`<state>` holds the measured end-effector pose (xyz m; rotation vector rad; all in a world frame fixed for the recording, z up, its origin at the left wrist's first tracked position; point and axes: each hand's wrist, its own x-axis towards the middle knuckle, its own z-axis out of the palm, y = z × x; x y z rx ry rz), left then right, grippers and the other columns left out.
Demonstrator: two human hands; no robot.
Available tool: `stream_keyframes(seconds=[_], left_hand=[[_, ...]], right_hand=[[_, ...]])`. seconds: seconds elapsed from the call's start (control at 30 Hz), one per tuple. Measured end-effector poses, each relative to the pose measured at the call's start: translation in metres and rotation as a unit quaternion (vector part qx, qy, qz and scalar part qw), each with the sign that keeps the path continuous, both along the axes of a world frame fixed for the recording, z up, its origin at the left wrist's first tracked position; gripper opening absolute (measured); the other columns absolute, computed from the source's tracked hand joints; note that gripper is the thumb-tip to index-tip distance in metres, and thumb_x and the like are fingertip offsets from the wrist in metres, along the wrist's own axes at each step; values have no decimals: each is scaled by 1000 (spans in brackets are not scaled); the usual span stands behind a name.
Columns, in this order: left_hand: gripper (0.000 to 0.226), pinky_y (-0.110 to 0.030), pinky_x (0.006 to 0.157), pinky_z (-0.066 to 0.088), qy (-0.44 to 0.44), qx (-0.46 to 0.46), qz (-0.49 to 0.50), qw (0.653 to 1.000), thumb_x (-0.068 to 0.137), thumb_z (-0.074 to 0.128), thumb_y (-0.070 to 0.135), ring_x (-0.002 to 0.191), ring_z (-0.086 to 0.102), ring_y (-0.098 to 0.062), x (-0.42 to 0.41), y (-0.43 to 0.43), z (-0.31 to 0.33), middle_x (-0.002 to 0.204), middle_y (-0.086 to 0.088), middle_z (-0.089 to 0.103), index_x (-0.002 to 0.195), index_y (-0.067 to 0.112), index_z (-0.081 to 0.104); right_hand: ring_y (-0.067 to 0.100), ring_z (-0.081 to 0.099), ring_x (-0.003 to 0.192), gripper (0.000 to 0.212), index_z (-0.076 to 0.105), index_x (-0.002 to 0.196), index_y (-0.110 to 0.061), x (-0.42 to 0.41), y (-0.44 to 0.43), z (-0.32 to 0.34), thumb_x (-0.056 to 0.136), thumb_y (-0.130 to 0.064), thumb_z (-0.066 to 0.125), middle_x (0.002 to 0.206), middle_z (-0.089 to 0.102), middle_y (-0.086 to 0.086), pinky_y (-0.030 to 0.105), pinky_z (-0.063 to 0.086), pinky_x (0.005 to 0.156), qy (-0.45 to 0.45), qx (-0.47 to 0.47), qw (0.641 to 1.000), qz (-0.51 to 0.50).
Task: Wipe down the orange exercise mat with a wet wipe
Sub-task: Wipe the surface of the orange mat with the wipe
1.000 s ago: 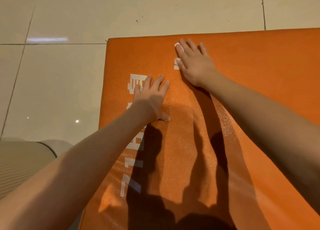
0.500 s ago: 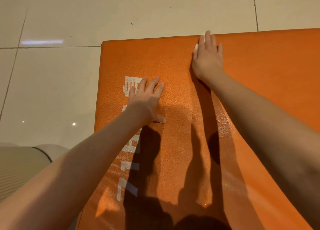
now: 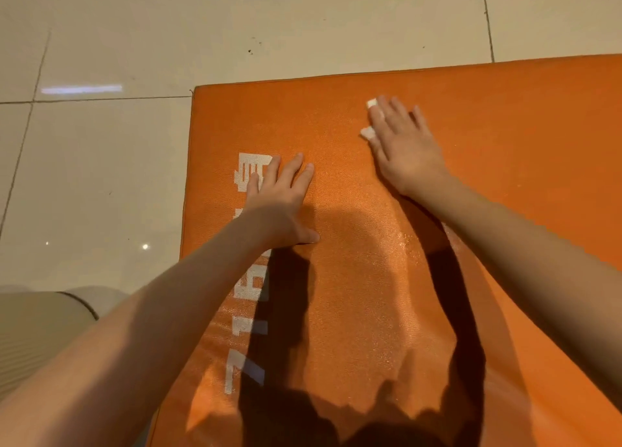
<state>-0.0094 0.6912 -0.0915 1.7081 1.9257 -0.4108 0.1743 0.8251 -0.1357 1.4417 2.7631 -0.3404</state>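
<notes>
Floor: glossy beige floor tiles with dark grout lines, under the mat.
Roll: grey ribbed rolled mat, lower left.
Mat: flat orange exercise mat, finely pebbled, with a wet sheen at its centre and white blocky lettering along its left edge.
Left hand: palm down on the lettering, fingers straight, holding nothing.
Wipe: small white wet wipe near the mat's far edge, 2 bits showing.
Right hand: flat, fingers straight, pressing the wipe onto the mat.
</notes>
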Motion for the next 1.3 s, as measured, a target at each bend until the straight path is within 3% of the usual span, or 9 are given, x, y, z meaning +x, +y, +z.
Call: stream_keyframes(seconds=[0.17,0.23,0.33,0.53,0.67,0.83,1.0,1.17,1.3], left_hand=[[120,-53,120,-6,-16,-13,21,1000,75,65,70,147,-24,-23,4,2,2,161,8,-24,155,25,-12],[122,-55,120,-5,-4,-13,17,1000,75,65,71,147,-25,-24,7,0,1,160,6,-26,155,23,-14],[123,-55,120,-5,7,-11,17,1000,76,66,68,146,-26,-25,11,-3,0,160,5,-27,154,22,-16],[121,-54,120,-4,17,-16,18,1000,78,65,67,146,-27,-26,12,-2,2,159,4,-29,154,22,-18],[119,-54,120,-4,20,-13,16,1000,79,64,66,146,-26,-26,13,-4,1,159,4,-30,153,22,-18],[107,-53,120,-3,24,-1,8,1000,88,56,63,146,-26,-26,16,-11,-2,159,2,-30,154,21,-17],[95,-51,121,-5,32,25,-9,999,94,43,61,147,-25,-27,18,-24,-8,159,1,-29,154,20,-17],[88,-49,121,-3,32,50,-12,998,96,39,59,148,-21,-27,20,-29,-9,161,0,-24,155,19,-13],[85,-50,121,-1,40,69,-20,997,97,38,59,149,-17,-28,21,-36,-11,162,-2,-20,156,19,-8]], right_hand=[[31,8,150,55,17,153,0,-4,-1,3,107,-28,26,162,8,18,38,0,120,38,-16,997,-60],[39,30,142,49,36,145,6,-3,-13,-2,106,-23,35,154,31,24,44,15,118,75,-2,997,7],[44,52,115,39,54,129,5,4,0,-6,101,-21,42,129,56,24,48,40,97,95,23,995,4],[36,18,148,48,29,150,1,-7,-13,-11,103,-7,38,158,21,21,38,7,120,131,-26,991,-22],[35,21,147,49,33,149,-1,14,-24,-12,101,-5,42,158,24,20,37,6,118,113,-19,992,50],[30,11,150,49,24,152,-2,1,-26,-3,105,-10,32,161,14,17,30,-5,117,131,-26,988,-75],[27,16,149,54,27,152,-5,19,-57,-6,100,-3,42,160,18,13,32,-3,118,114,-21,991,60],[27,8,150,52,21,153,-3,19,-52,-2,103,-9,34,161,13,15,33,-7,118,121,-38,989,-77],[15,-3,147,53,15,155,-7,30,-97,1,105,-14,32,162,5,9,31,-7,118,95,-49,993,57]])
